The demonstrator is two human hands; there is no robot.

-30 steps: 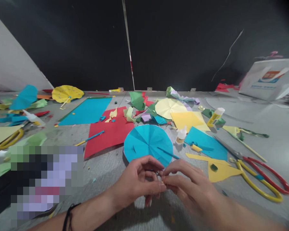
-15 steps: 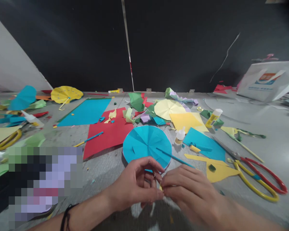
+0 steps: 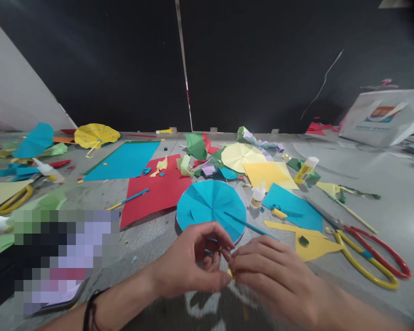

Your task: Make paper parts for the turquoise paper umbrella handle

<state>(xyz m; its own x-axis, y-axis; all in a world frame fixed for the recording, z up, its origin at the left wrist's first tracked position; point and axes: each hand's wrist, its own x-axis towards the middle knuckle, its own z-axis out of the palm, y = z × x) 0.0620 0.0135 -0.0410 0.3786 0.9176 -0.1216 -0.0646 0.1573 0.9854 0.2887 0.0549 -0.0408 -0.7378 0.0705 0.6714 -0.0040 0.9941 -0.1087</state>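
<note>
My left hand (image 3: 203,262) and my right hand (image 3: 272,271) meet at the front middle, fingertips together. Between them they pinch a small yellow piece of paper (image 3: 229,273), mostly hidden by the fingers. Just beyond my hands lies a round blue folded-paper disc (image 3: 207,202), its near edge behind my left hand. A thin blue paper stick (image 3: 251,226) rests with one end on the disc, the other end reaching behind my right hand. To the right are a yellow paper scrap (image 3: 313,246) and a small white glue bottle (image 3: 258,195).
Scissors with red and yellow handles (image 3: 369,253) lie at the right, near a glue stick (image 3: 306,170). Red paper (image 3: 152,193), blue paper (image 3: 124,158) and a cream paper disc (image 3: 239,156) spread across the table. A blurred-out phone-like object (image 3: 69,262) is at the left.
My fingers have shifted slightly around the small yellow piece, and the left fingers are curled a little more. The things on the table stay in place.
</note>
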